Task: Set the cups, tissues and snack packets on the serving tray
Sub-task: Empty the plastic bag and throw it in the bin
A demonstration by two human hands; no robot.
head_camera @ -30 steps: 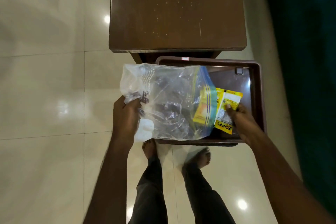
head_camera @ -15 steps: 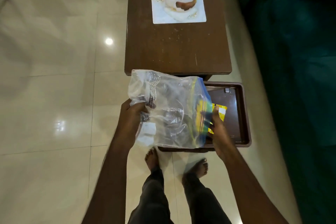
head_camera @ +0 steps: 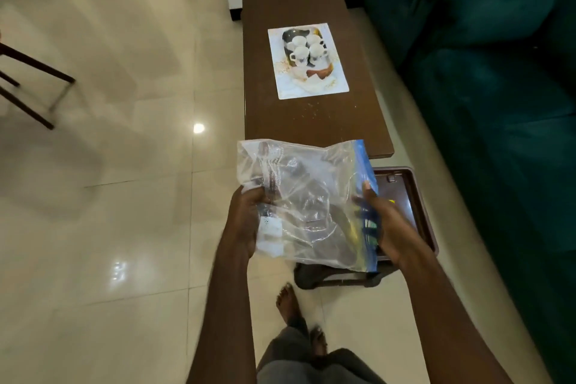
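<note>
I hold a clear plastic zip bag [head_camera: 307,206] with a blue seal strip in front of me. My left hand [head_camera: 247,215] grips its left side. My right hand [head_camera: 385,221] holds its right edge at the blue strip. Below and behind the bag sits the dark brown serving tray [head_camera: 419,206] on a low stool. A sliver of a yellow snack packet [head_camera: 391,202] shows in the tray just past my right hand; the rest is hidden. I cannot tell what is inside the bag.
A brown wooden table [head_camera: 314,121] stands just beyond the tray, with a printed picture sheet [head_camera: 307,61] of cups on a tray lying on it. A dark green sofa [head_camera: 498,103] runs along the right. Chair legs [head_camera: 28,84] stand at far left on the tiled floor.
My right hand let go of the yellow packets in the tray and took hold of the bag's blue edge. My view tilted up, so more of the table and the sofa shows.
</note>
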